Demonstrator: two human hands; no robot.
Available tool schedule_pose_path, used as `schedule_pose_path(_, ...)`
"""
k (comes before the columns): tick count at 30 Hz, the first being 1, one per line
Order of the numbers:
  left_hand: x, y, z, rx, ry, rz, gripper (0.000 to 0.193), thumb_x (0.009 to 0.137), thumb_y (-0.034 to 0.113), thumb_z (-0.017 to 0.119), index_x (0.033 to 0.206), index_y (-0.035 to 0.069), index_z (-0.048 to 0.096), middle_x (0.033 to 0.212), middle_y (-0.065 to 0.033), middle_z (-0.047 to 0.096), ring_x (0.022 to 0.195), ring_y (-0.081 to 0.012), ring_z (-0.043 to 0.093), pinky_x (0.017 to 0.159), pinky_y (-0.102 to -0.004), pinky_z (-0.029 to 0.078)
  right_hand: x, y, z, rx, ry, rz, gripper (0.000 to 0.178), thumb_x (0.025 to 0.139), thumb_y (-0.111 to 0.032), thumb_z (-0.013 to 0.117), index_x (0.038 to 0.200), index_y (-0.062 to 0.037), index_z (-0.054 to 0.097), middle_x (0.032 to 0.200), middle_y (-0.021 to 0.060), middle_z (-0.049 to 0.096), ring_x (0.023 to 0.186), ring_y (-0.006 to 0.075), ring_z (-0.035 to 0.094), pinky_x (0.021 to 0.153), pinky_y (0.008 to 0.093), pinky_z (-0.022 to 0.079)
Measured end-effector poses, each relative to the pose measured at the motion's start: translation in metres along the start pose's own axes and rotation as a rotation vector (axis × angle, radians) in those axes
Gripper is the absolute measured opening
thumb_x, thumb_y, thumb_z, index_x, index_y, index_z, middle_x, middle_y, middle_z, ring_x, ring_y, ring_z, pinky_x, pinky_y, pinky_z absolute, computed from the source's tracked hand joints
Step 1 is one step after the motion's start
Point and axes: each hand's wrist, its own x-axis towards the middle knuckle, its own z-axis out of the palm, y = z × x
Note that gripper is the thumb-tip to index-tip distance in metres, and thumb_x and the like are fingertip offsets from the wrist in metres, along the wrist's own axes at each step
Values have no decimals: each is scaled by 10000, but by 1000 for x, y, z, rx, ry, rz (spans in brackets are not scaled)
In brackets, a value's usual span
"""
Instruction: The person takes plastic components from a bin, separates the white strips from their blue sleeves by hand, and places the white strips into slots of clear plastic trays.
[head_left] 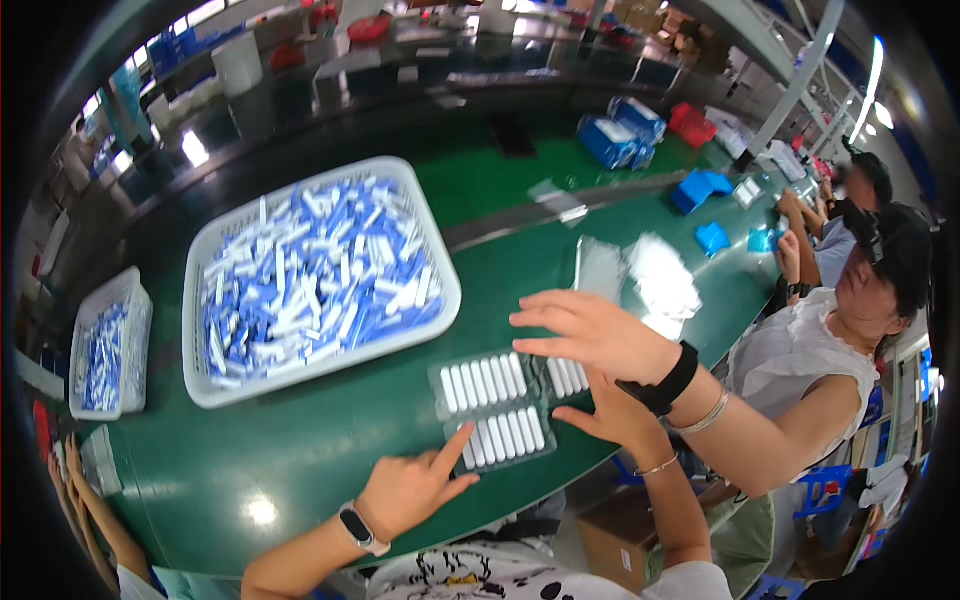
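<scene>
A big basket (452,300) of loose pieces is parked on the counter (220,465). Next over, the left hand (405,495) is held palm down, index stretched onto the end of the near pack (507,437), other fingers half curled, nothing seen in the grip. The white sticks (484,382) are lined up in clear packs between both hands; probably light, stiff and kinda slippery, best pinched by the long sides. The right hand (618,415) is half covered by a co-worker's hand (605,335), thumb spread wide; what's in that grip can't be told.
</scene>
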Motion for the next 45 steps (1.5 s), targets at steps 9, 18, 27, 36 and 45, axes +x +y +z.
schedule_pose_path(9,-5,4,-16,-98,-131,-75,677,832,460,652,1343,65,448,562,-53,565,408,-230,547,405,-335,453,-17,-22,-52,-280,1,-143,714,753,-370,731,1255,74,484,1245,187,492,1141,332,468,966,418,373)
schedule_pose_path(18,-21,10,-27,-501,-216,-338,564,773,401,746,1173,37,586,564,-48,598,471,-187,593,469,-283,465,-41,-94,-53,-77,293,-46,797,625,-354,829,1202,100,517,1040,175,574,901,317,539,782,375,471)
schedule_pose_path(27,-60,6,-32,-1436,189,-384,844,712,271,834,1394,33,398,1180,-81,585,1015,-115,554,897,-264,428,5,-194,15,378,177,-315,810,599,-290,846,1254,55,517,1041,144,556,909,292,522,764,371,464)
schedule_pose_path(36,-114,-13,-41,-1560,358,-430,1162,598,457,863,1463,11,228,1469,-123,342,1297,-211,392,1067,-365,316,15,-230,49,675,-59,-285,668,622,-254,851,1229,-94,623,1137,113,486,993,261,464,842,352,432)
schedule_pose_path(45,-100,-1,-27,-1545,776,-579,768,812,370,727,1364,-28,370,1233,-121,525,1124,-216,556,922,-313,478,18,-255,72,652,132,-235,830,645,-263,839,1350,-23,472,1165,162,464,1020,267,427,824,349,399)
